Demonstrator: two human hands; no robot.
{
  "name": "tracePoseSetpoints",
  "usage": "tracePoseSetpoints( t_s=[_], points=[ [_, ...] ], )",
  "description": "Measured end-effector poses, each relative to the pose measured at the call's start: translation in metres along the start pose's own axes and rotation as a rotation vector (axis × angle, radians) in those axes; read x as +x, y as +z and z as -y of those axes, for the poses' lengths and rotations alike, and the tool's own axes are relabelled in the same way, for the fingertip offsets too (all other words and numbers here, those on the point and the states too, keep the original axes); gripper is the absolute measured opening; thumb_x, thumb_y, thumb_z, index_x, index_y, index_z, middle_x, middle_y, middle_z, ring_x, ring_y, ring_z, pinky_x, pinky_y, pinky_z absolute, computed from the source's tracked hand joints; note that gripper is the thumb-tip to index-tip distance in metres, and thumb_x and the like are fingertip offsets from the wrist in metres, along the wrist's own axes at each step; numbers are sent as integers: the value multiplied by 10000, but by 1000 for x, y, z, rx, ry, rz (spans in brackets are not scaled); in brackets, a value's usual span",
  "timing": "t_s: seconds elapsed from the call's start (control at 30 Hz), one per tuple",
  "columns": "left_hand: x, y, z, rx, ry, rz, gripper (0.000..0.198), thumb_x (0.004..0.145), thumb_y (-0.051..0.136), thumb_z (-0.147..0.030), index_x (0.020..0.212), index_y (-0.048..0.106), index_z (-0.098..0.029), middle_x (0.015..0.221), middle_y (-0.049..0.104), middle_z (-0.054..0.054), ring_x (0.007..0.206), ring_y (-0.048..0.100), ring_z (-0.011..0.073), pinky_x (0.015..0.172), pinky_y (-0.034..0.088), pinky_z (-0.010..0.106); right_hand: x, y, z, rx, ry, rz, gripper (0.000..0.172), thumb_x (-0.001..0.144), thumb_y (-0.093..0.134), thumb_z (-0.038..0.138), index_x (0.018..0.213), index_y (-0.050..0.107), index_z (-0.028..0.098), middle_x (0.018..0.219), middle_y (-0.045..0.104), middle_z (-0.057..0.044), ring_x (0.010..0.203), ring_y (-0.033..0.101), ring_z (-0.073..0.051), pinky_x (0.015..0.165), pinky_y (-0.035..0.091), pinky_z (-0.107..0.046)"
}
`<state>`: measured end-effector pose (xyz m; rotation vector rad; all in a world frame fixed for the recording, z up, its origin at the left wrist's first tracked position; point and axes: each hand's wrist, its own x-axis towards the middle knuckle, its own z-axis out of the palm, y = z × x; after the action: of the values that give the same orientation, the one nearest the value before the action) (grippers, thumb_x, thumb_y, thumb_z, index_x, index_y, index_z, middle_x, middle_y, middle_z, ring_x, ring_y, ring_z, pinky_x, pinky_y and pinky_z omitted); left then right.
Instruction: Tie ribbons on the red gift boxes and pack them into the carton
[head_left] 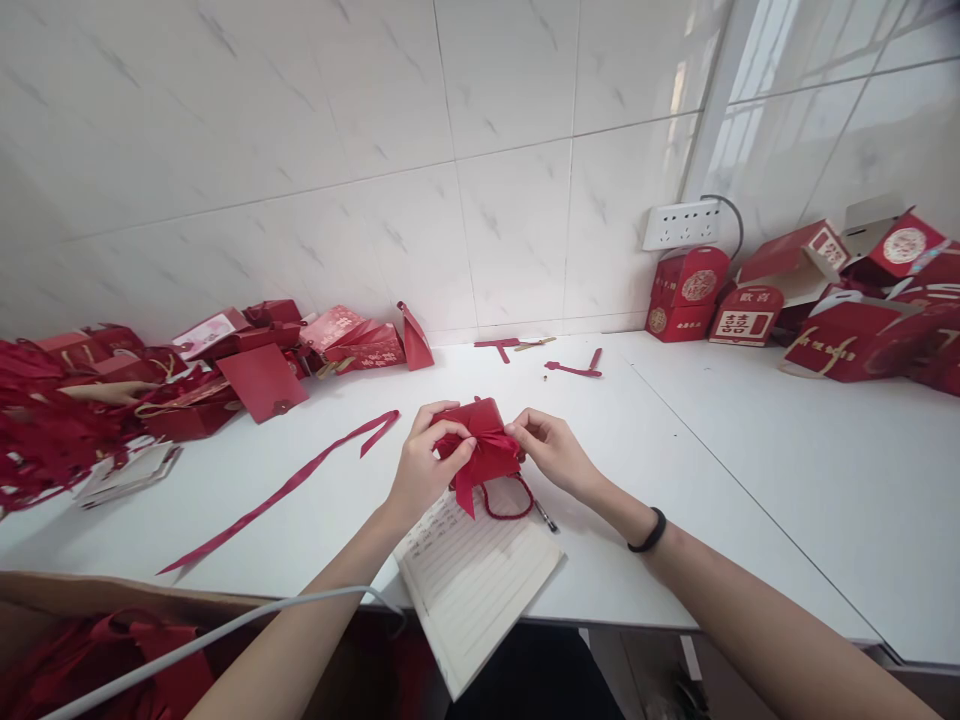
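A small red gift box (pixel 486 412) stands in front of me with a red satin ribbon (pixel 491 442) tied in a bow across it. My left hand (pixel 429 452) pinches the bow near its knot, thumb and fingertips together, and its other fingers rest along the box's side. At the bow's right end, my right hand (pixel 553 450) has the ribbon between thumb and fingertips. One ribbon tail hangs down the box front. A twisted dark red cord handle (pixel 508 515) loops out below the box, over a lined notebook (pixel 480 590) with handwriting.
A long loose ribbon (pixel 281 488) lies to the left. Red boxes (pixel 367 345) line the wall, with more boxes (pixel 847 335) at right. Another person's hand (pixel 112 392) reaches among the left pile. A pen (pixel 546 516) lies by the notebook; a white cable (pixel 247 612) crosses my left forearm.
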<state>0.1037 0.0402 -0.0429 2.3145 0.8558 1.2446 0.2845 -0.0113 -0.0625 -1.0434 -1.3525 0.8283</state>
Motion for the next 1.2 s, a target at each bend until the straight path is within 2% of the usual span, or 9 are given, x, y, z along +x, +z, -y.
tracePoseSetpoints(
  t_s=[0.27,0.4,0.57,0.87,1.2],
  points=[
    [2,0,0,10,-22,-41,85,795,561,-235,741,617,-199,1115,545,60,1093,521,205,906,462,354,1,-1,1,-79,-1,-9,433,737,580,596,626,511,183,593,548,-3,554,500,-131,503,417,-257],
    [3,2,0,23,-30,-44,87,800,555,-227,749,622,-206,1110,543,60,1102,515,204,886,470,346,0,0,2,-90,37,10,319,721,604,459,588,502,188,587,559,-5,543,493,-125,489,396,-244],
    [6,7,3,53,18,-41,77,793,566,-224,740,616,-200,1100,545,55,1075,524,202,941,434,366,-1,-3,3,-61,38,70,260,692,595,315,526,444,184,500,456,42,471,378,-78,440,294,-210],
    [6,9,2,50,45,-10,70,789,567,-192,736,613,-199,1089,543,51,1060,521,195,933,430,361,2,-10,5,-22,82,207,297,682,582,281,487,383,180,479,370,61,458,290,-57,441,202,-215],
    [4,10,3,48,47,6,61,779,581,-180,733,617,-197,1093,535,50,1051,526,187,933,427,352,3,-17,9,8,154,283,274,642,577,250,460,386,177,452,337,76,441,265,-45,437,181,-215]
  ],
)
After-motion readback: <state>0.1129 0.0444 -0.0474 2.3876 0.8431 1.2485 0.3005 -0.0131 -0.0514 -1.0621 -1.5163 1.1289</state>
